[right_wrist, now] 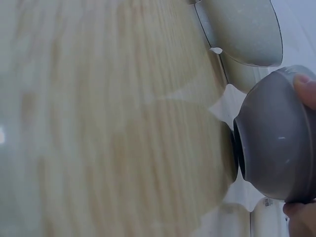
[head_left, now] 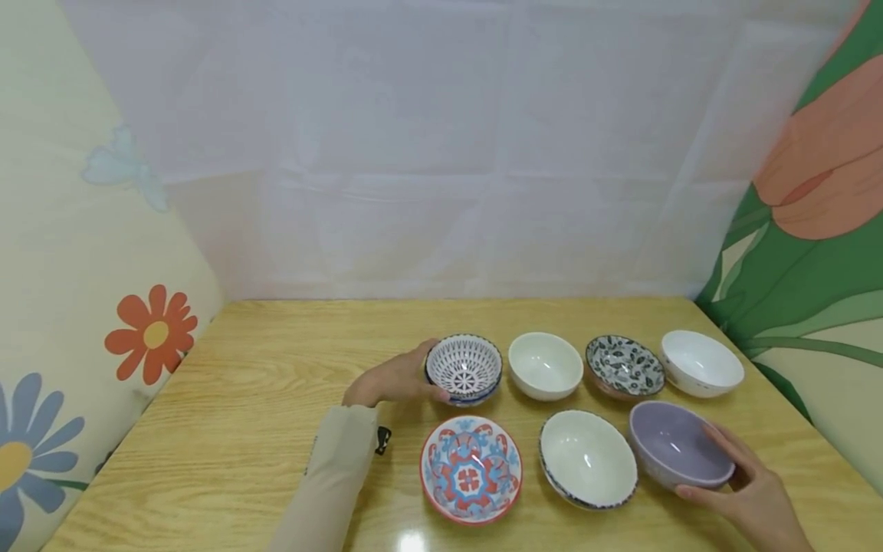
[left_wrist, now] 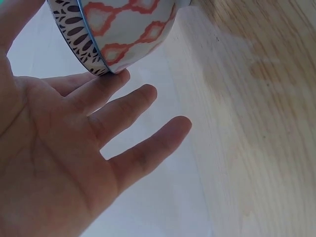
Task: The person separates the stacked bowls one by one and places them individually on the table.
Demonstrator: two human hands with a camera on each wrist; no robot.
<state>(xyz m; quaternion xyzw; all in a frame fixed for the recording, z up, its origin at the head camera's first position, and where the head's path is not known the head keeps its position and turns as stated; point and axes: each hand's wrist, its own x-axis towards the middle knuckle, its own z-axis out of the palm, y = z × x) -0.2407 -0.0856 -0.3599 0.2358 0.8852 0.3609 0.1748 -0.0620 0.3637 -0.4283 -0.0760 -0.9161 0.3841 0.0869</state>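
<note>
Seven bowls are seen on the wooden table (head_left: 262,383) in the head view, four in a far row and three in a near row. The blue-patterned bowl (head_left: 464,368), at the left end of the far row, is touched at its left side by the left hand (head_left: 393,379), thumb near the rim and fingers under its near side. The lilac bowl (head_left: 679,445), at the right end of the near row, is tilted and is gripped at its right side by the right hand (head_left: 748,491). A plain white bowl (head_left: 545,366), a leaf-patterned bowl (head_left: 624,366), another white bowl (head_left: 701,363), a red-and-blue bowl (head_left: 471,468) and a dark-rimmed white bowl (head_left: 587,458) are left untouched. No brand, label or writing can be read.

In the left wrist view, the palm is shown spread, the fingers (left_wrist: 143,103) straight and apart; one fingertip touches the bowl's rim, and the outer wall carries an orange lattice.

In the right wrist view, the lilac bowl's underside and foot ring are shown lifted off the table at a tilt, with fingertips (right_wrist: 305,89) curled against its wall above and below.
</note>
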